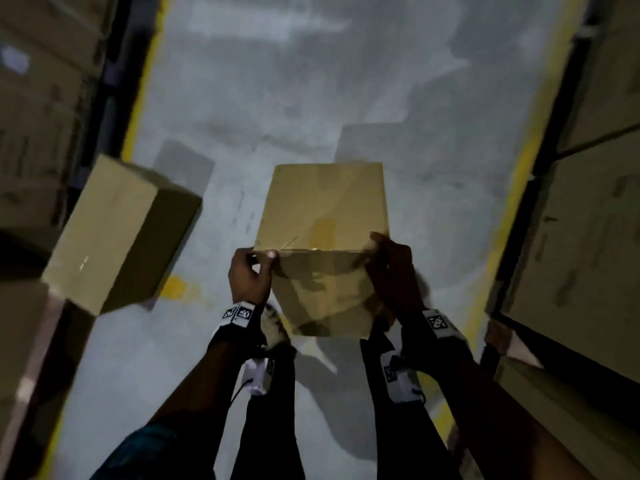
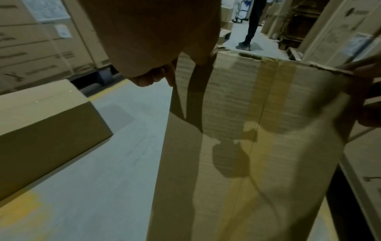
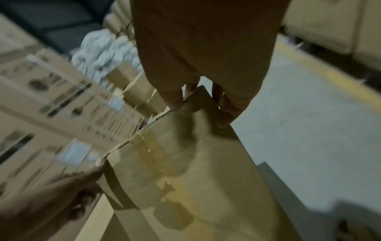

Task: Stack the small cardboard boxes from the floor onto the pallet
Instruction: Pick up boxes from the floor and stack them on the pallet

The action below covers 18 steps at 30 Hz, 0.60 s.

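1. Small cardboard box (image 1: 323, 216) held clear of the floor (image 1: 311, 81), centre of the aisle, between both hands; its near upper edge is level with the fingers
2. Left hand (image 1: 247, 275) at the box's near left corner: thumb hooked over the top edge, fingers curled against the left side. Grip pinching the corner
3. Right hand (image 1: 391, 268) at the near right corner: thumb on the near face, fingers wrapped round the right side (right wrist view). Grip pinching that corner too
4. Brown tape strip (image 2: 268, 91) runs down the middle of the near face, between the two hands
5. Second cardboard box (image 1: 114, 233) to the left of the held one, well apart from it, tilted in the head view
6. Stacked large cartons (image 1: 588, 220) line the right side of the aisle, more on the left; yellow floor line (image 1: 512, 202) along the right edge
7. Pictures blurred; the pallet cannot be made out
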Motion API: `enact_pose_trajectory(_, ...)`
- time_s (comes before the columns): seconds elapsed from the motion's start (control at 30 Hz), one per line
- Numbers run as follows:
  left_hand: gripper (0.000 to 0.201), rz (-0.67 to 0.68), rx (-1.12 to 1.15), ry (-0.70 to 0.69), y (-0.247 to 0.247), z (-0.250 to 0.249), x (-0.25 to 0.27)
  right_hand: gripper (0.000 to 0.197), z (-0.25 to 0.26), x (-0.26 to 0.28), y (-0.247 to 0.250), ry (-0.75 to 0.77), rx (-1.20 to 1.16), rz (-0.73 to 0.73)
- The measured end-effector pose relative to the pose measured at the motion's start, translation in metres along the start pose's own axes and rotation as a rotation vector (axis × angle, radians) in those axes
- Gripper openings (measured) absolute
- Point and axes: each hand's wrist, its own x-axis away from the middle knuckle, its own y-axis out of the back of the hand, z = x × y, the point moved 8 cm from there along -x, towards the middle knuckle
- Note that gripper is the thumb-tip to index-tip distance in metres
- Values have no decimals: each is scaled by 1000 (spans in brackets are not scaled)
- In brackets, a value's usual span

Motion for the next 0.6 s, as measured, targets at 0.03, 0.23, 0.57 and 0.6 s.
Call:
enact_pose_trajectory(0.03,71,-7,-6,31,6,17,-1,52,-5,-2,-19,23,53,31)
enact_pose_trajectory(0.23,58,-127,14,172,22,120,-8,41,-27,-12,-114,73,238,122)
enact_pose_trajectory(0.57,95,264,137,265,-42,171,-72,120,-39,-73,-165,-168,-166,128)
enact_pose_trajectory(0.6,92,283,129,282,-50,178,-76,123,-46,-78,-170,-228,-200,140)
